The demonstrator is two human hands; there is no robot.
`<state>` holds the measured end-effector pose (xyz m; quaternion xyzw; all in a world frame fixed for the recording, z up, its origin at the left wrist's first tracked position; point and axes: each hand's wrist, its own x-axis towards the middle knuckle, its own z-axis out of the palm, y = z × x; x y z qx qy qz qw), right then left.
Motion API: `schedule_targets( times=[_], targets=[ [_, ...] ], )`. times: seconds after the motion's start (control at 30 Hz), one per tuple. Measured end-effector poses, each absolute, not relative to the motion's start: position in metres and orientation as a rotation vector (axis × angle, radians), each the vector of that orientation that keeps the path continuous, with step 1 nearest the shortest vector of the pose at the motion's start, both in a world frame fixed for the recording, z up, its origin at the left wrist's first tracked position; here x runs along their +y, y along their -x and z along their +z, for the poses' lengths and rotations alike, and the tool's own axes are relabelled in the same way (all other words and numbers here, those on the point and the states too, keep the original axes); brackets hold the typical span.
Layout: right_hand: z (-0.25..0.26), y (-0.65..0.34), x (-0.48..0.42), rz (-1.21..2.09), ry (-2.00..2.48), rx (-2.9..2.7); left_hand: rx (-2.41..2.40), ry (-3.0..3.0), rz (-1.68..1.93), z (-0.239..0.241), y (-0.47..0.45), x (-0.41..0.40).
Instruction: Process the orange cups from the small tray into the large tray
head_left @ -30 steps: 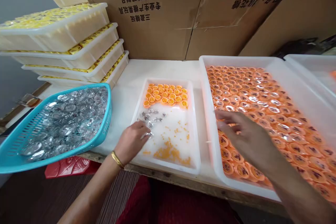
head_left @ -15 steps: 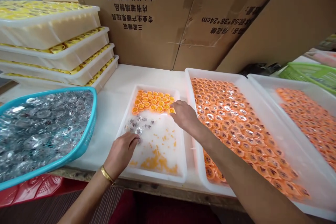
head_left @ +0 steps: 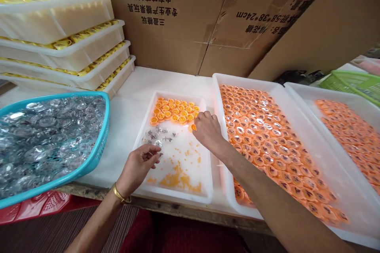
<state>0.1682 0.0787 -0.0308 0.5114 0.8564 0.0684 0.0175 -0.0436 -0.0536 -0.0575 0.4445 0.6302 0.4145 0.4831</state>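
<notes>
My left hand (head_left: 141,166) is over the small white tray (head_left: 208,170), thumb and forefinger pinched at what looks like a small clear plastic lid (head_left: 160,155), mostly covered by the fingers. Just beyond those fingertips lie several clear lids (head_left: 158,142) with dark marks. At the tray's right side, my right hand (head_left: 208,129) has its fingers curled round a small orange cup (head_left: 193,127), of which only an edge shows. Rows of orange cups (head_left: 175,117) with yellow-orange contents fill the tray's far end. Loose yellow-orange bits (head_left: 178,180) are scattered over its near end.
A blue basket (head_left: 102,138) full of clear lids stands at left, before stacked white trays (head_left: 89,63) of yellow pieces. To the right are two large trays (head_left: 230,166) of lidded orange cups and a green basket (head_left: 350,83). Cardboard boxes (head_left: 178,55) stand behind.
My left hand has shifted slightly, its fingers lifting and loosening around the small clear piece. My right hand has turned over a little beside the orange cup. The view has tilted slightly.
</notes>
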Motion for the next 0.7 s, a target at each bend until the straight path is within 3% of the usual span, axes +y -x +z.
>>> schedule_targets(
  times=[0.33, 0.7],
  targets=[
    [-0.024, -0.153, 0.013, -0.315, -1.356, 2.842, 1.390, -1.047, 0.975, -0.047, 0.033, -0.049],
    [-0.026, -0.150, -0.010, -1.698, -1.552, 2.833, 1.105, -0.754, 1.124, -0.043, 0.017, -0.053]
  ],
)
